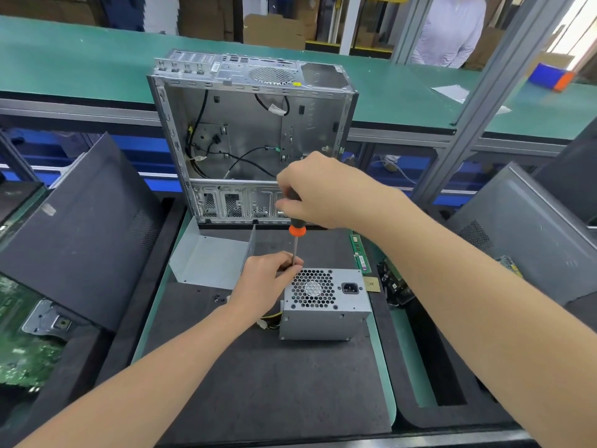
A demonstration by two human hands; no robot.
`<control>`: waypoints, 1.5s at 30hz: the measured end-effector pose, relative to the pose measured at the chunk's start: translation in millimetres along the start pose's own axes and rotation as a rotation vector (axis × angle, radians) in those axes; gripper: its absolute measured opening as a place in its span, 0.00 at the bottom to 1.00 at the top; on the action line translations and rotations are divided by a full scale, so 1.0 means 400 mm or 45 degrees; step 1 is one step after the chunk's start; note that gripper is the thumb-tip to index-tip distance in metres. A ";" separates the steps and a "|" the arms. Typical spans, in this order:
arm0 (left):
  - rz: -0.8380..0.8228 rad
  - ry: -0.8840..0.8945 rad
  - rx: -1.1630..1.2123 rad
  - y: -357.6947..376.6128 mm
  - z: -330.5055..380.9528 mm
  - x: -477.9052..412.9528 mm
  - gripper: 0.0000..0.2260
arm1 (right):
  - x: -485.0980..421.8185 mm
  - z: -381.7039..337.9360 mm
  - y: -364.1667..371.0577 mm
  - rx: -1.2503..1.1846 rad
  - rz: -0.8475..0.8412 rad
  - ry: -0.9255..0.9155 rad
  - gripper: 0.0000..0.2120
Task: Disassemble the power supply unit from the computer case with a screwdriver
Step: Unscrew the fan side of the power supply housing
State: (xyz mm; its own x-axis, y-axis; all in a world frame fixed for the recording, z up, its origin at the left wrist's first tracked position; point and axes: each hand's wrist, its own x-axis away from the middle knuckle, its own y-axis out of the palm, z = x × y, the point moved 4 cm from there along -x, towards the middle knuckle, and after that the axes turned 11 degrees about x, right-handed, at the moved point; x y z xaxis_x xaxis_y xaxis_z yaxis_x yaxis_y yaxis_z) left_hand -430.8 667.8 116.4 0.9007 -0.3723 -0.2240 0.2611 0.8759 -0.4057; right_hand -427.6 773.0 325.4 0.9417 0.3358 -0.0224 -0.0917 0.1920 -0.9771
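From the head camera, the power supply unit (324, 305) lies on the dark mat (258, 376), outside the open computer case (252, 137), which stands at its 12 o'clock. The right hand (318, 192) grips the handle of the upright screwdriver (297, 230) (black, with an orange collar). The left hand (268, 279) pinches its shaft at the unit's 11 o'clock corner.
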 end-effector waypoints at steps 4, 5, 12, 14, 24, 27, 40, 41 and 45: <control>-0.003 0.008 0.007 0.002 -0.002 0.001 0.05 | 0.010 0.011 -0.019 -0.131 -0.112 -0.245 0.04; -0.002 0.008 0.006 0.002 -0.002 0.001 0.04 | 0.011 0.010 -0.020 -0.154 -0.142 -0.275 0.06; 0.013 0.014 -0.004 0.003 0.008 0.003 0.04 | 0.013 -0.007 -0.008 -0.200 0.011 -0.173 0.08; 0.016 -0.003 -0.007 0.001 0.009 0.003 0.04 | 0.012 -0.004 0.000 0.107 0.123 0.076 0.22; -0.003 0.000 0.045 -0.005 0.004 0.001 0.04 | 0.007 0.014 0.009 -0.243 0.046 -0.056 0.03; -0.067 -0.011 0.091 -0.015 -0.003 -0.002 0.05 | 0.011 0.025 0.011 -0.359 0.015 -0.077 0.06; -0.085 0.135 0.109 -0.036 0.019 -0.005 0.13 | 0.019 0.041 -0.007 -0.421 0.144 -0.002 0.07; -0.074 0.138 0.120 -0.042 0.021 -0.008 0.12 | 0.019 0.043 -0.013 -0.421 0.159 0.003 0.07; -0.003 0.124 0.110 -0.094 0.007 -0.014 0.12 | 0.017 0.037 -0.030 -0.439 0.237 0.024 0.06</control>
State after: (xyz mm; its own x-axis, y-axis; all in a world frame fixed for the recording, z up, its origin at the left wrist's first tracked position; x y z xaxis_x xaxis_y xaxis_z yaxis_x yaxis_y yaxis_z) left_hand -444.6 637.7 135.5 0.8632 -0.3988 -0.3096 0.2960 0.8965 -0.3296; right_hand -424.9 786.5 339.9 0.9254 0.3178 -0.2066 -0.1504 -0.1925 -0.9697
